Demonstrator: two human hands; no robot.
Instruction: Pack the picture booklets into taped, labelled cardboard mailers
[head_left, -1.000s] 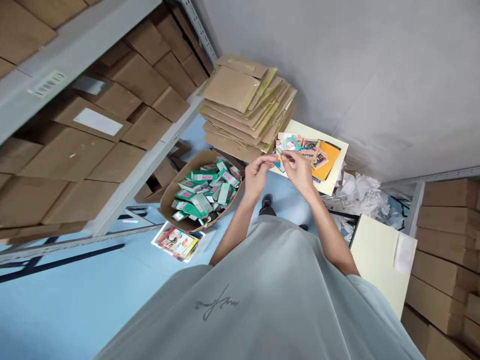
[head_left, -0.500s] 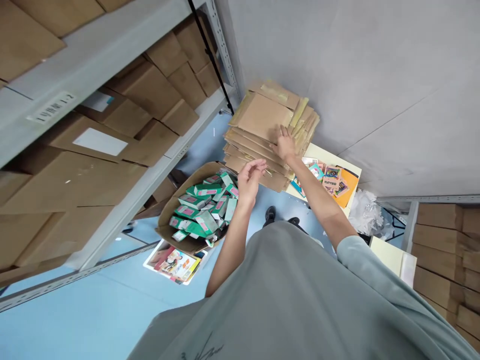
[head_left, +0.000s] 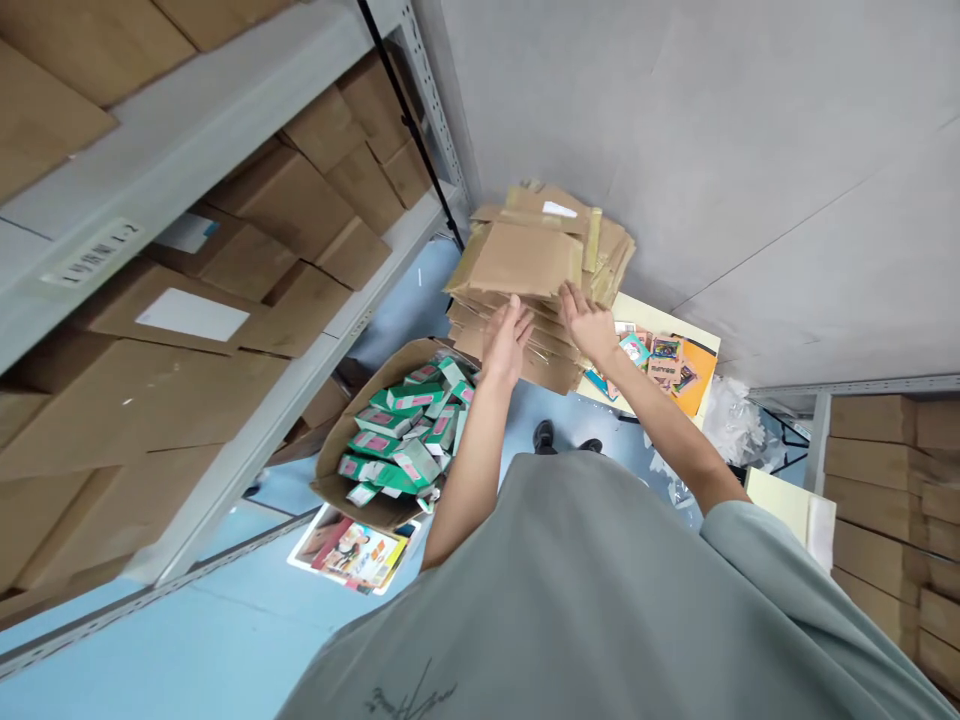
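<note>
A stack of flattened cardboard boxes (head_left: 499,325) with strips of tape stands in front of me. The topmost flattened cardboard box (head_left: 525,258) has its near edge beside both hands. My right hand (head_left: 589,325) has its fingers on that box's near right corner and seems to grip it; the thumb is hard to see. At the near edge, my left hand (head_left: 506,345) is upright with thumb and fingers stretched out. It touches or almost touches the cardboard, with nothing seen in its grasp.
Left of the stack, an open carton (head_left: 330,470) holds many small green-and-white boxes, beside a white tray of printed papers (head_left: 360,555). A shelf rack (head_left: 247,440) of cartons runs along the left. At right are a cream table (head_left: 667,318) with colourful packets, crumpled plastic (head_left: 727,415) and stacked cartons (head_left: 870,490).
The topmost cardboard has shifted towards me, showing a white label behind it. My right hand moved from its surface to its near corner. My left hand rose to the edge, its fingers opening.
</note>
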